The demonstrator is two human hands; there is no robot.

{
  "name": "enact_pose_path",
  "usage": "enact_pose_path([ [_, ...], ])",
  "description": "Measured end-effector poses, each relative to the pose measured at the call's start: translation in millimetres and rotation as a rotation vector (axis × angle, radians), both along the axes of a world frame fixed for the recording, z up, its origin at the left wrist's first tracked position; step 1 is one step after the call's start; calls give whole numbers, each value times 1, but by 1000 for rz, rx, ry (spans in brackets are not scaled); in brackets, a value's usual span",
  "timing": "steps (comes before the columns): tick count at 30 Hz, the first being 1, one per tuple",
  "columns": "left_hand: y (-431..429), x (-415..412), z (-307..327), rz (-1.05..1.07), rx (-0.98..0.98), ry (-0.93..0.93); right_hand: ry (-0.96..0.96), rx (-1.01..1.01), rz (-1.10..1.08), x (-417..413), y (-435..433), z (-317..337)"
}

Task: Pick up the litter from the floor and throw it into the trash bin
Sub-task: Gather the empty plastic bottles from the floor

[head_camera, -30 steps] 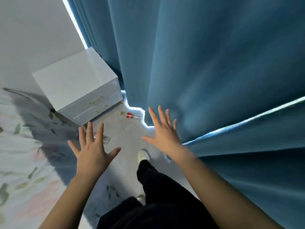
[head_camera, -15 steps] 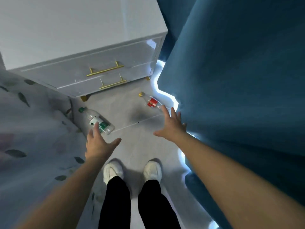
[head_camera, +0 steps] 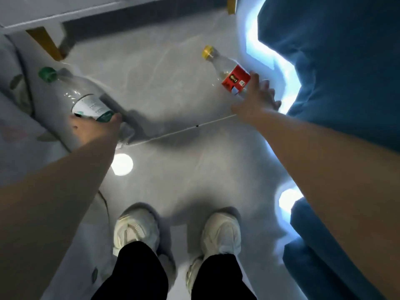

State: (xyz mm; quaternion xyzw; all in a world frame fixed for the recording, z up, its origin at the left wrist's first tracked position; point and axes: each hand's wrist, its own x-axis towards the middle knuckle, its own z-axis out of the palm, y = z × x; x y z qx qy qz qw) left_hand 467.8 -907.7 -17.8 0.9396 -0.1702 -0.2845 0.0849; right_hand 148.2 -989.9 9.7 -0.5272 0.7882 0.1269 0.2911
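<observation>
Two plastic bottles lie on the grey floor. The larger clear one, the green-capped bottle (head_camera: 86,98), has a white and green label and lies at the left beside the bed's edge. My left hand (head_camera: 95,129) grips its lower half, thumb on the label. The smaller red-labelled bottle (head_camera: 229,72) with a yellow cap lies at the right, close to the curtain. My right hand (head_camera: 258,98) covers its base, thumb against the red label and fingers curled over the far side. No trash bin is in view.
A blue curtain (head_camera: 337,72) hangs along the right, daylight showing under it. The white nightstand's underside and its gold legs (head_camera: 46,43) are at the top. Bedding with a leaf print (head_camera: 15,118) fills the left. My white shoes (head_camera: 136,230) stand on the floor below.
I have bent down much closer to the floor. Both hands, open and above the bottles before, have dropped onto them and closed: left on the green-capped bottle, right on the red-labelled one.
</observation>
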Motion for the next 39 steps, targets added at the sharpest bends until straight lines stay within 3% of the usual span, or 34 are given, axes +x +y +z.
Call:
enact_pose_path([
  [4, 4, -3, 4, 53, -122, 172, -111, 94, -159, 4, 14, -1],
  [7, 19, -21, 47, 9, -115, 302, -151, 165, -174, 7, 47, 36],
  [14, 56, -71, 269, -445, -61, 575, -379, 193, -323, 11, 118, 260],
  [21, 73, -90, 545, -832, -214, 702, -489, -171, -674, 18, 209, 536],
  [26, 113, -101, 692, -1061, -369, 706, -534, -418, -777, 26, 295, 680],
  [31, 184, -135, 775, -1318, -516, 829, -568, -668, -910, 26, 390, 755],
  [39, 326, -229, 838, -1559, -566, 1065, -491, -988, -1163, -22, 566, 827],
])
